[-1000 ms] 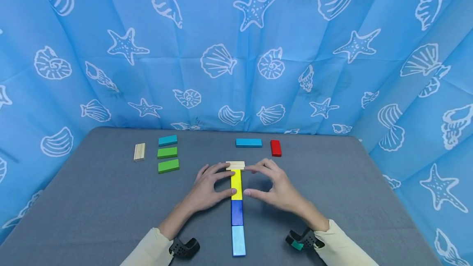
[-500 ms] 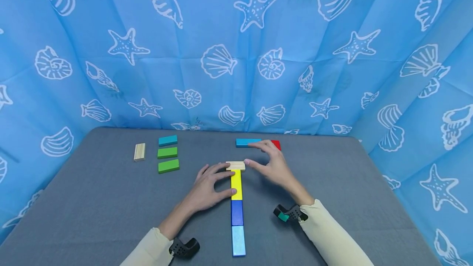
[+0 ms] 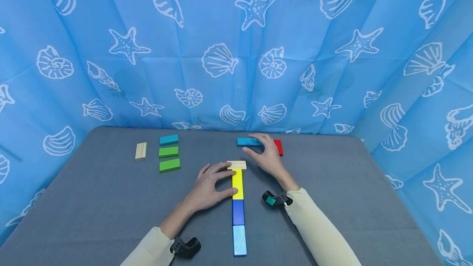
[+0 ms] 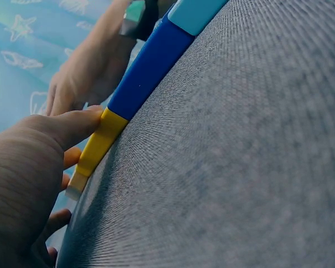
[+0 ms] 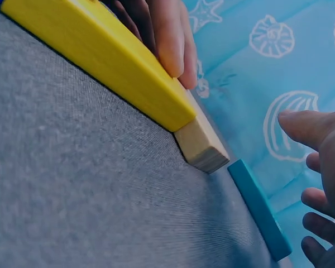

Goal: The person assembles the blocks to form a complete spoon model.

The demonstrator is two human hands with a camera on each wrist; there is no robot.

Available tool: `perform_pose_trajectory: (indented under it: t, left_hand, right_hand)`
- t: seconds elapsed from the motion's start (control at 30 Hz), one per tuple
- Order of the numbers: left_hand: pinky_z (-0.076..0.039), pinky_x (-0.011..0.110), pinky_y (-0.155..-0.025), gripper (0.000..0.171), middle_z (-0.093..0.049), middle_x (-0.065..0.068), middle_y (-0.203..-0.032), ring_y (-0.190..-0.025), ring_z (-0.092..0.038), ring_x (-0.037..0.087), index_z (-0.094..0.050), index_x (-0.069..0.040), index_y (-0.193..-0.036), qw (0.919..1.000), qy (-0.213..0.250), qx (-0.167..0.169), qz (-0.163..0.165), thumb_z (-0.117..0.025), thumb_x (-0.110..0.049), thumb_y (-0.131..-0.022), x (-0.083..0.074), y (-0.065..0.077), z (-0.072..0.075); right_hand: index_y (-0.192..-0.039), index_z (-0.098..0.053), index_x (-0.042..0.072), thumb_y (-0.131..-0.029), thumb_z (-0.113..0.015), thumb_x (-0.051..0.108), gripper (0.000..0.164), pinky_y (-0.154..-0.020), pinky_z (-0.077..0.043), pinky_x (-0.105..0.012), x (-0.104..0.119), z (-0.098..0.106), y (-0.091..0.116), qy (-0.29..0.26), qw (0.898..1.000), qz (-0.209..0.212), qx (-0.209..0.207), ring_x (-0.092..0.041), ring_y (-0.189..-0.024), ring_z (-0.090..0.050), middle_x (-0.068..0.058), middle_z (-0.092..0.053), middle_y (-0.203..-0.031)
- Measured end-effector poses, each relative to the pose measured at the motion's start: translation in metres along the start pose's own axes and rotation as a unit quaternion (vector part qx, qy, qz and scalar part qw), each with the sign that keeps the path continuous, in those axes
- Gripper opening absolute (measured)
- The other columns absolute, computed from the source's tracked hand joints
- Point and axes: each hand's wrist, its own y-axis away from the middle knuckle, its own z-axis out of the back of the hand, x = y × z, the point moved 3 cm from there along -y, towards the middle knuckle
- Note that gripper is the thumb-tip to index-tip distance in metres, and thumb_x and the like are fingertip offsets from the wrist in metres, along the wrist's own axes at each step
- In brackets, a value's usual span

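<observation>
In the head view a line of blocks runs away from me: light blue point(image 3: 239, 240), dark blue point(image 3: 238, 212) and yellow point(image 3: 239, 182), with a plain wooden block point(image 3: 239, 165) lying crosswise at the far end. My left hand point(image 3: 210, 187) rests its thumb and fingertips on the yellow block and the left end of the wooden one. Beyond them, my right hand point(image 3: 269, 157) hovers with fingers spread over a blue block point(image 3: 245, 142) and partly covers a red block point(image 3: 278, 147). The right wrist view shows that hand apart from the blue block point(image 5: 259, 209).
To the left on the grey table point(image 3: 111, 200) lie a plain wooden block point(image 3: 141, 151), a teal block point(image 3: 168, 140) and two green blocks point(image 3: 168, 152). A blue curtain point(image 3: 236, 52) with shell prints hangs behind the table's far edge.
My right hand has left the right side of the wooden and yellow blocks and moved forward to the blue block at the back. The left hand stays in place.
</observation>
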Motion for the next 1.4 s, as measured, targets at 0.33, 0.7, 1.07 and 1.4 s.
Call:
perform_pose_trajectory:
  t: [0.33, 0.7, 1.07, 1.4]
  left_hand:
    - [-0.011, 0.061, -0.120, 0.057, -0.047, 0.000, -0.155, -0.147, -0.035, 0.027, -0.065, -0.023, -0.138, 1.0000, 0.002, 0.001, 0.000, -0.073, -0.052, -0.089, 0.000, -0.001, 0.000]
    - [-0.011, 0.061, -0.120, 0.058, -0.047, 0.001, -0.155, -0.147, -0.035, 0.027, -0.065, -0.024, -0.138, 1.0000, 0.002, 0.000, -0.001, -0.073, -0.052, -0.089, 0.000, 0.000, -0.001]
    - [-0.012, 0.060, -0.120, 0.057, -0.047, 0.000, -0.155, -0.147, -0.035, 0.026, -0.065, -0.024, -0.138, 1.0000, -0.001, -0.001, 0.002, -0.074, -0.051, -0.089, -0.001, 0.000, -0.001]
    - [-0.012, 0.060, -0.120, 0.057, -0.047, -0.001, -0.154, -0.147, -0.035, 0.026, -0.065, -0.025, -0.138, 1.0000, 0.001, 0.001, 0.006, -0.074, -0.052, -0.089, 0.000, 0.000, -0.001]
  right_hand:
    - [-0.144, -0.057, 0.008, -0.092, -0.076, 0.032, 0.060, -0.114, -0.027, -0.062, -0.014, -0.005, -0.003, 0.007, 1.000, -0.014, 0.010, -0.036, -0.142, -0.035, -0.016, -0.042, -0.154]
    - [-0.151, -0.048, 0.010, -0.094, -0.073, 0.028, 0.065, -0.116, -0.025, -0.064, -0.016, -0.010, -0.003, 0.035, 0.998, -0.038, 0.041, -0.038, -0.147, -0.026, -0.018, -0.034, -0.160]
    - [-0.146, -0.054, 0.008, -0.095, -0.073, 0.021, 0.056, -0.108, -0.037, -0.057, -0.015, -0.011, -0.001, 0.051, 0.998, -0.028, 0.022, -0.036, -0.130, -0.038, -0.019, -0.050, -0.145]
    - [-0.136, -0.063, 0.002, -0.096, -0.071, 0.013, 0.043, -0.094, -0.043, -0.049, -0.015, -0.012, 0.000, 0.075, 0.996, -0.041, -0.007, -0.034, -0.114, -0.045, -0.019, -0.056, -0.125]
